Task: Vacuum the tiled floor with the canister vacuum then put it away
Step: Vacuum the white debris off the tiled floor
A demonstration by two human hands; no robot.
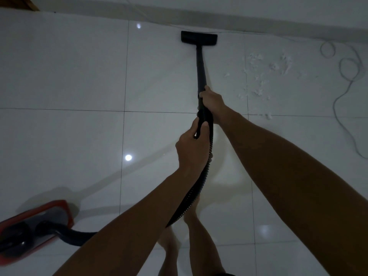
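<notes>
Two hands grip the black wand: the right hand wraps it higher up, fingers curled round the tube, and the left hand curls round the ribbed hose just below. The floor head lies flat on the white tiled floor, near the baseboard along the far wall. Wide bare tile lies to the left of the wand. To its right, white scraps are scattered across a tile joint, well apart from the head. Beyond them a thin cord loops and trails toward the right edge, where it is cut off. The hose runs down behind the left forearm to the red canister at lower left, which is cut by the frame edge. Bare legs show beneath the arms; the feet are hard to make out in dim light. A brown corner at upper left cannot be identified.
</notes>
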